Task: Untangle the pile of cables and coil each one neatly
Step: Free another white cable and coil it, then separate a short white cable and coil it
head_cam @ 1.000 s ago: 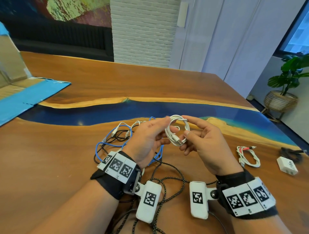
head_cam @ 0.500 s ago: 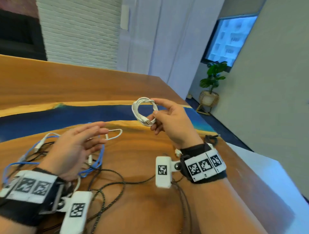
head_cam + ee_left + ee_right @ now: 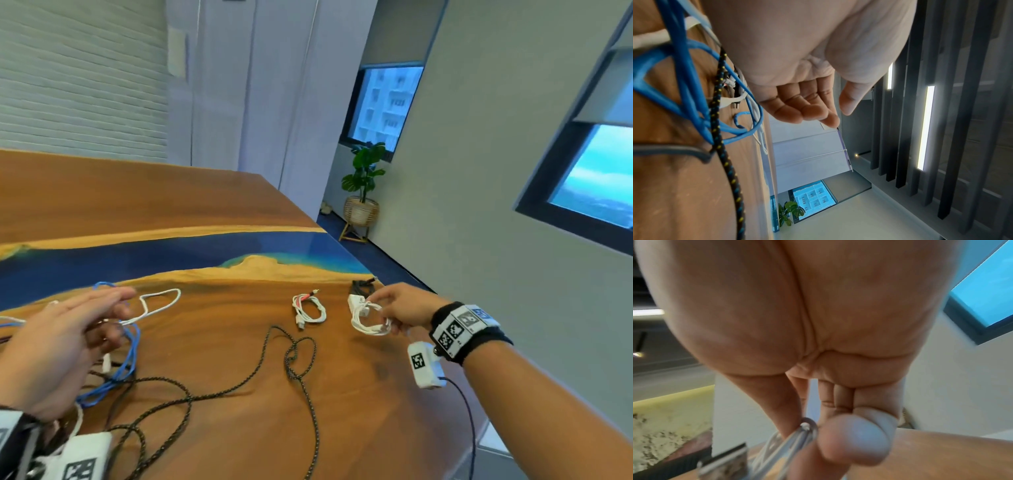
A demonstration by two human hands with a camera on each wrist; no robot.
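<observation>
My right hand (image 3: 388, 313) pinches a coiled white cable (image 3: 368, 322) low over the wooden table (image 3: 219, 342) near its right edge; the wrist view shows the thumb and fingers (image 3: 857, 439) closed on the white cable (image 3: 785, 443). My left hand (image 3: 68, 339) hovers with straight, relaxed fingers over the tangled pile: a blue cable (image 3: 126, 346), a loose white cable (image 3: 161, 301) and a black braided cable (image 3: 298, 359). The left hand (image 3: 813, 105) holds nothing, with the blue cable (image 3: 684, 91) beside it.
A coiled white and red cable (image 3: 308, 310) lies left of the right hand. A white charger block (image 3: 356, 303) and a black cable bundle (image 3: 363, 286) sit just beyond the hand by the table's right edge. A potted plant (image 3: 363, 192) stands on the floor.
The right hand carried the white coil away from the left hand, right and down to the table beside the charger. The left hand let go and now hovers over the pile.
</observation>
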